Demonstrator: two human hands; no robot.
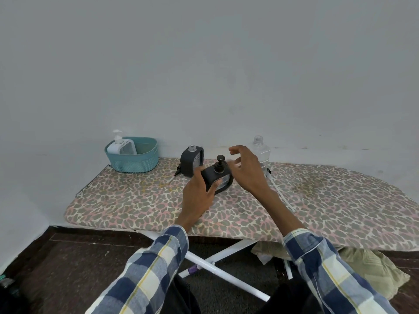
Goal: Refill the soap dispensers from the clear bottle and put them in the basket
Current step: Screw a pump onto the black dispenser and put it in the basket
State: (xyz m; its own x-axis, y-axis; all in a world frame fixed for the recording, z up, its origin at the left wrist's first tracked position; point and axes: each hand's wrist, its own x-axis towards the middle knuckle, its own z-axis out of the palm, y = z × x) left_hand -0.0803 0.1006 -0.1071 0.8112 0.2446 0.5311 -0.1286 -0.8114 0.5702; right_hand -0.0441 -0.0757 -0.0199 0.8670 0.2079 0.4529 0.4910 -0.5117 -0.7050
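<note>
Padding in a leopard print of grey, pink and cream covered the long ironing board (pixel 140 200), which stood on crossed white tubular legs (pixel 217 268) over a dark floor, close against a plain pale wall. Crumpled beige cloth (pixel 371 266) lay bunched beneath its right end. At the far left corner sat a teal basket (pixel 133 163) with ribbed, rope-like sides and a smooth rounded rim, holding a white dispenser (pixel 121 146) with its pump fitted. Near the back edge on the right rose the clear bottle (pixel 260 152), ridged plastic with a bare threaded neck, partly hidden behind the right hand (pixel 247 171). That hand hovered with fingers spread and curled, gripping nothing, just beside the black pump head. The left hand (pixel 199 196), emerging from a blue, white and yellow checked sleeve, was clamped around a squat black dispenser (pixel 218 180) with a glossy clear face, tilted above the board. Behind it stood a second black dispenser (pixel 191 160), upright, its neck uncapped, with a loose pump (pixel 178 171) lying beside its base.
</note>
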